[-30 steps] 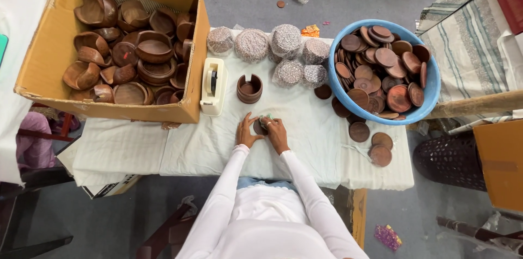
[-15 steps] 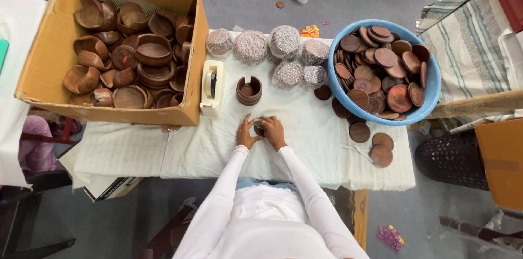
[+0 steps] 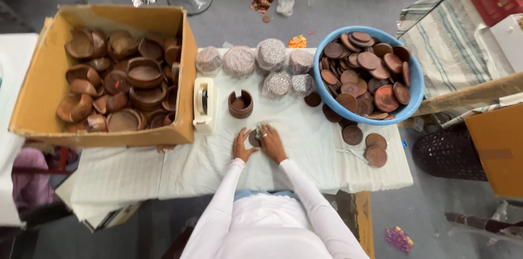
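From above I see my left hand (image 3: 243, 145) and right hand (image 3: 271, 142) pinching one small round brown wooden disc (image 3: 254, 140) on the white-clothed table (image 3: 218, 155) (blue bowl (image 3: 415, 85) of discs remains full).

A: Left of table?
B: Cardboard box (image 3: 32, 95) full of brown wooden bowls (image 3: 144, 72). Cream tape dispenser (image 3: 205, 104) just beside its right wall.

A: Centre and right?
B: Small slotted wooden holder (image 3: 240, 104); behind it, wrapped speckled bundles (image 3: 271, 53). Blue basin (image 3: 417, 82) holds brown discs (image 3: 369, 60); loose discs (image 3: 375, 156) on white cloth (image 3: 180, 163) below it.

A: Floor?
B: Grey; fan base (image 3: 189, 0), scraps.
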